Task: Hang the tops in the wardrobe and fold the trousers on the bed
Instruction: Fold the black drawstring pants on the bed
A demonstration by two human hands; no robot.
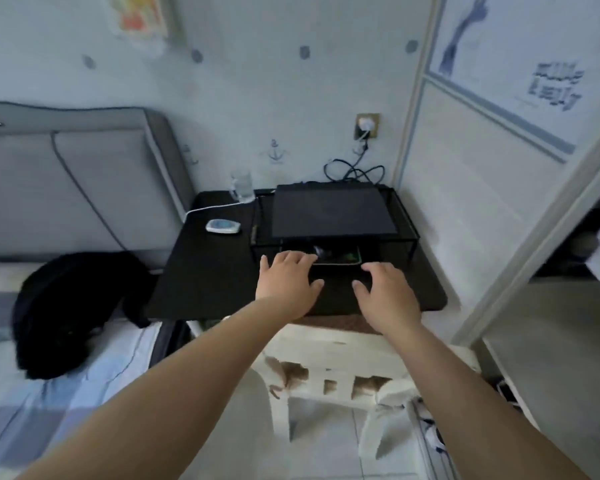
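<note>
Lying in a dark heap on the bed [32, 403] at the left is a black garment [73, 310], bunched up, so I cannot tell which way it points. The left hand [286, 284] and right hand [385, 294] hover open over the black desk [201, 271], holding nothing. A careless reach might knock the glass [242, 186] over.

light: dim, cool, even daylight | shadows: soft, faint | glare: none, black desk [201, 271] top dull | focus: soft overall, wall [257, 81] marks smeared | edges: wide-angle bending, wardrobe door [465, 202] frame slanted
</note>
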